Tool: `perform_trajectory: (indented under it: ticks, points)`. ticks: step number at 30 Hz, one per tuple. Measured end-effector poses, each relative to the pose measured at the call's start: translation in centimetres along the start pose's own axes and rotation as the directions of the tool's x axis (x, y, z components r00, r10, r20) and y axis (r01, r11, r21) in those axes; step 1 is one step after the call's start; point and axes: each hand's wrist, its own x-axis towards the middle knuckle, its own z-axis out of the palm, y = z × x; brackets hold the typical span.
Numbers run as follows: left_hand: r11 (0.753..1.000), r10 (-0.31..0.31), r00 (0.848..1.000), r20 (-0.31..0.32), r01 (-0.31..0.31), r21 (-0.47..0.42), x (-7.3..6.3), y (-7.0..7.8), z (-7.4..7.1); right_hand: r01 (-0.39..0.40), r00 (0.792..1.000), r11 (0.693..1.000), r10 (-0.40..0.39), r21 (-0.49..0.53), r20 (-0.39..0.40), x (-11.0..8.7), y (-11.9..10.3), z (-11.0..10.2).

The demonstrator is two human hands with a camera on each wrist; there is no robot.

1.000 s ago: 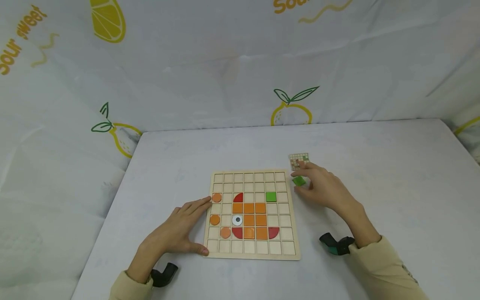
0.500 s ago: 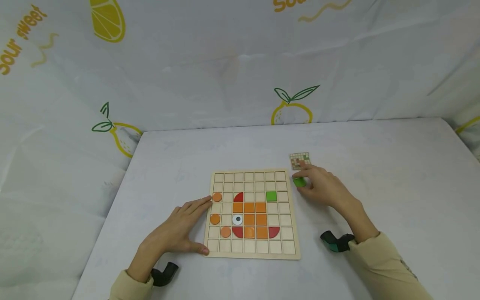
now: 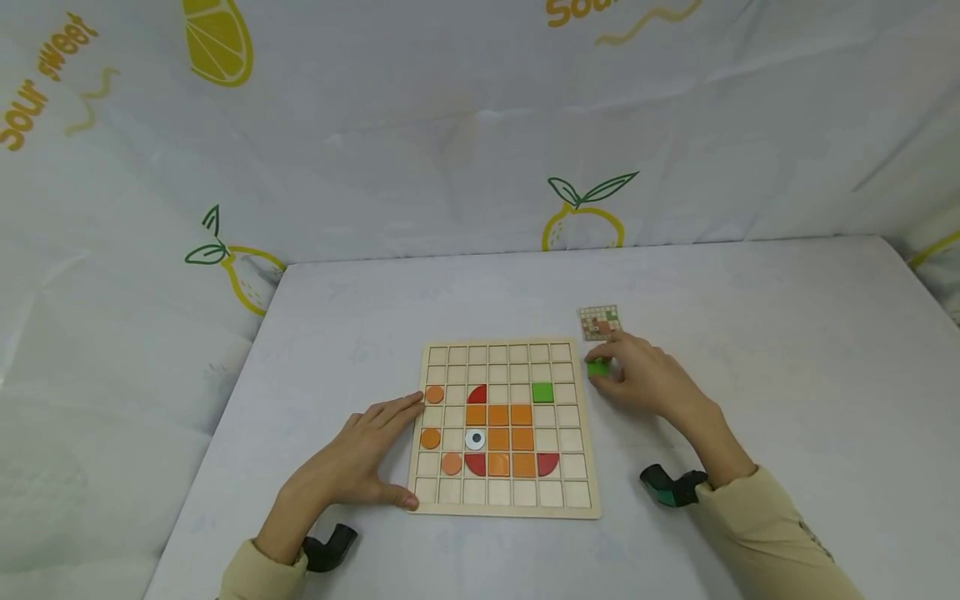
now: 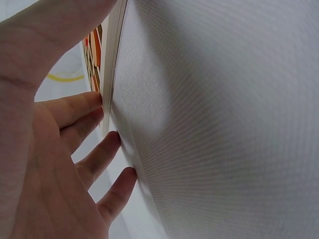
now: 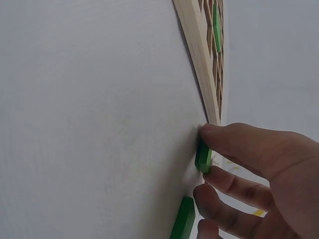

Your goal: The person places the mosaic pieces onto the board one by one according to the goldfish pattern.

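Observation:
A wooden grid board [image 3: 506,511] lies on the table. Along its left edge rests my left hand [image 3: 348,458], fingers extended against the frame and thumb at the near left corner. Just off the board's right side, my right hand [image 3: 648,379] pinches a green square tile [image 3: 597,367] between thumb and index finger. The right wrist view shows that held tile [image 5: 203,157] low over the table, plus a second green tile [image 5: 183,219] lying under the fingers, which the hand hides in the head view. One green tile [image 3: 542,392] sits in a board cell.
Orange squares [image 3: 498,440], red quarter-circle pieces [image 3: 547,465], orange discs [image 3: 430,438] and a white eye disc [image 3: 475,439] fill several board cells. Beyond the right hand lies a small pattern card [image 3: 598,320]. Black straps [image 3: 330,550] sit at both wrists.
My right hand's fingers have closed on the green tile, which has turned from a diamond angle to nearly square with the board. The left hand stays at the board's edge.

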Motion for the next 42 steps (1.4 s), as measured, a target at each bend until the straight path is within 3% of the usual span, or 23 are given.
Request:
perform_trajectory:
  ticks: [13,30,42]
  points:
    - [1.0,0.002,1.0,-0.002,-0.002,0.007,0.0,0.0,0.1,0.024,1.0,1.0,-0.024,-0.011,-0.012,-0.5,-1.4,-0.5]
    - [1.0,0.012,1.0,-0.01,-0.012,-0.002,0.0,-0.2,0.1,0.119,0.99,0.99,-0.124,0.072,0.068,-0.2,-3.3,0.6]
    - [1.0,0.013,1.0,-0.014,-0.013,0.008,0.0,-0.3,0.2,0.11,0.992,0.993,-0.112,0.034,0.056,-0.3,-3.8,1.1]
